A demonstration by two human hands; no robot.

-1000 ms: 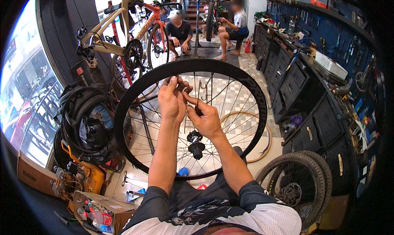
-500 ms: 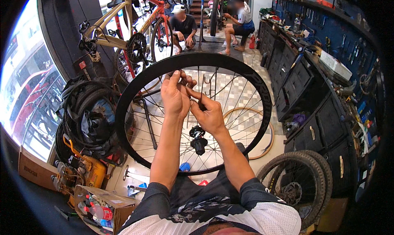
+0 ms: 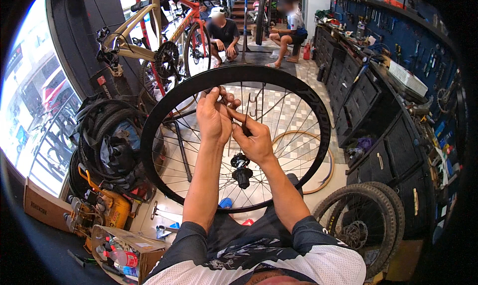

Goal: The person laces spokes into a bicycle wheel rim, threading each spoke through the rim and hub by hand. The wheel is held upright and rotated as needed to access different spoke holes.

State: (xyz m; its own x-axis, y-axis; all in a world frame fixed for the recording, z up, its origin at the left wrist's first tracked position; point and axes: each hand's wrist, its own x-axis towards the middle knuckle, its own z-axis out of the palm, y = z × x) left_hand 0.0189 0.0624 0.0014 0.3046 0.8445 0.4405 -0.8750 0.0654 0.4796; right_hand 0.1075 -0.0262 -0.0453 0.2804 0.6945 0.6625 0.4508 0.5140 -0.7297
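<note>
A black deep-rim bicycle wheel (image 3: 234, 75) without a tire stands tilted in front of my legs, its black hub (image 3: 242, 175) low in the middle with thin spokes around it. My left hand (image 3: 214, 119) is raised just inside the upper rim, palm toward me, fingertips pinched together. What they hold is too small to make out. Close against it, my right hand (image 3: 253, 139) is closed with thumb and bent forefinger together. A thin dark strip (image 3: 248, 104) rises out of its grip; its kind is unclear.
Bikes (image 3: 132, 41) and piled tires (image 3: 107, 120) crowd the left, above a yellow machine (image 3: 112, 210) and a box of bottles (image 3: 149, 257). Dark drawer cabinets (image 3: 358, 105) line the right, with knobby-tired wheels (image 3: 348, 205) nearer. Two people (image 3: 224, 36) crouch or sit at the back.
The wheel and both hands shift very slightly in the picture. The thin strip at my right hand now stands more upright. The person at the back right has lowered their arms.
</note>
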